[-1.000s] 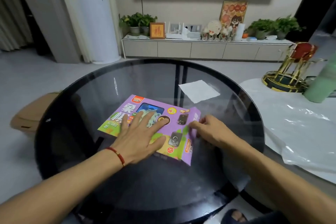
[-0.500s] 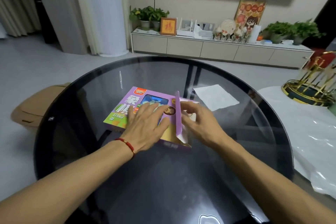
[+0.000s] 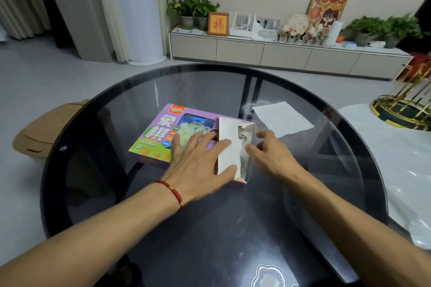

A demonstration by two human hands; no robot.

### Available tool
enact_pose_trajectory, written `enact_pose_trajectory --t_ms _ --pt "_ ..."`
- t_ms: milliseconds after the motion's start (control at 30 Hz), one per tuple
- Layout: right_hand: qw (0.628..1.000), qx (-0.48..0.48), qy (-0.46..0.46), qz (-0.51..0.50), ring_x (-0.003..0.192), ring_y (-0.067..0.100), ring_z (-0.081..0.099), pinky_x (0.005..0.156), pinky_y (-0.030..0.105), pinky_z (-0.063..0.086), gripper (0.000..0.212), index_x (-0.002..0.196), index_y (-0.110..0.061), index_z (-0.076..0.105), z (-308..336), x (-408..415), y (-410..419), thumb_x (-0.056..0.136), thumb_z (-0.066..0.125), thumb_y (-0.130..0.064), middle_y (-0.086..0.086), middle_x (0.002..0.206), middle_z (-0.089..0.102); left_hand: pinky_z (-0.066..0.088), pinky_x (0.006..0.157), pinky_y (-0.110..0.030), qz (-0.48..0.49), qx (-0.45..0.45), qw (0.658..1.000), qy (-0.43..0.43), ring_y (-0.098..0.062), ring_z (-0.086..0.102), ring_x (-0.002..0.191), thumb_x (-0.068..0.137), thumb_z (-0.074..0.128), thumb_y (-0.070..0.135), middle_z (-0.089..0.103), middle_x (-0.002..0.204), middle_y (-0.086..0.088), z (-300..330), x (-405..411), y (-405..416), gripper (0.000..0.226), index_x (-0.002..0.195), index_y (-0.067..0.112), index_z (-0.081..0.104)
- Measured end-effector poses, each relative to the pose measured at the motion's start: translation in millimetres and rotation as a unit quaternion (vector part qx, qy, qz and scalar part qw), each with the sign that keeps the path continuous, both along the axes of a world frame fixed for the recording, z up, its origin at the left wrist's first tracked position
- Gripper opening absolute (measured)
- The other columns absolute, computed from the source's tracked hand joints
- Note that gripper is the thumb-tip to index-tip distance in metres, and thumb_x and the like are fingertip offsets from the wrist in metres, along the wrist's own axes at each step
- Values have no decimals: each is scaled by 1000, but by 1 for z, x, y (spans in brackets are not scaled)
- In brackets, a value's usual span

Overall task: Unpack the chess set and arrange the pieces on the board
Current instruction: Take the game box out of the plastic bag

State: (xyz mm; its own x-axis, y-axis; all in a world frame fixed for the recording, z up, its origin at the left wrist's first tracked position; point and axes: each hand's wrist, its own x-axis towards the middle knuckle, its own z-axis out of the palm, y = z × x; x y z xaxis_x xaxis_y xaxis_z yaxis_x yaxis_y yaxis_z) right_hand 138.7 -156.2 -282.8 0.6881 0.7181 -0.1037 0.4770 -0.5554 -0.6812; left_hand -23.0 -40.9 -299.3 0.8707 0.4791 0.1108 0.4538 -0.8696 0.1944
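Step in hand: opening the chess box, which lies flat near the middle of the round glass table, toward its far half; end flap at the box's right end is folded back, white inside showing; left hand lies flat on the lid with fingers spread, thumb against the flap, gripping nothing; right hand sits at the open end, fingers curled, probably on the inner edge, though contact is hard to confirm; next move calls for pinning the box and sliding the contents out rightward; pale round pieces show through the window; board not visible; white paper sheet lies just beyond toward the far right edge.
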Motion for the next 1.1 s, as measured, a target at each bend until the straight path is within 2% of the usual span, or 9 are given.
enact_pose_trajectory --t_ms 133,267,333,533,633,767,833,900,1100 --pt "999 -38 -32 21 98 24 66 89 44 55 46 128 -17 46 -2 -6 4 97 51 -50 0 115 66 3 120 -63 4 -7 1000 9 -21 13 152 77 12 81 18 164 7 -1 -3 2 86 151 41 25" --pt "997 -51 -7 61 97 21 63 81 35 50 47 131 -17 45 3 -8 6 92 56 -42 1 115 65 -2 120 -63 14 9 999 30 -21 9 153 69 20 93 13 165 7 -1 -6 2 102 153 36 20" --pt "996 -44 10 77 98 20 62 85 36 51 48 132 -19 45 5 -7 4 92 58 -40 -1 116 64 -1 119 -64 17 13 999 33 -20 8 154 68 21 96 13 166 7 -1 -6 2 106 154 35 19" --pt "991 -35 53 114 85 1 58 75 18 44 46 140 -26 47 16 -5 -4 95 60 -33 -21 95 58 -5 121 -62 31 -2 998 53 -22 4 155 65 5 98 11 168 2 3 -12 -4 117 158 28 14" --pt "992 -58 25 110 99 12 64 93 34 52 53 134 -28 50 16 -8 0 85 60 -43 -10 116 68 -3 120 -62 39 -3 998 57 -20 3 155 66 7 96 13 168 2 3 -15 -8 116 159 27 14" --pt "995 -60 -24 71 87 18 67 80 38 57 36 107 -21 60 21 -12 0 77 60 -42 -1 99 72 -1 119 -66 47 -3 997 60 -17 4 155 65 8 99 8 168 5 3 -20 2 116 159 29 13" --pt "996 -65 -16 51 81 27 69 72 42 61 20 97 -15 60 25 -13 -6 85 63 -31 6 93 71 -3 118 -66 55 -4 996 63 -15 2 155 62 7 101 8 168 6 5 -28 14 119 158 32 14" --pt "996 -78 -9 34 76 30 72 65 44 63 20 98 -8 61 25 -10 -14 89 64 -27 11 91 71 -6 117 -67 63 1 995 77 -16 0 155 58 6 104 7 168 7 9 -39 27 121 158 36 13" --pt "993 -107 -23 41 71 25 74 66 46 63 27 104 -10 64 23 -6 -35 88 67 -32 10 93 74 -7 115 -68 151 -135 973 108 -23 -16 154 36 41 107 1 169 5 25 -87 78 119 145 67 16"
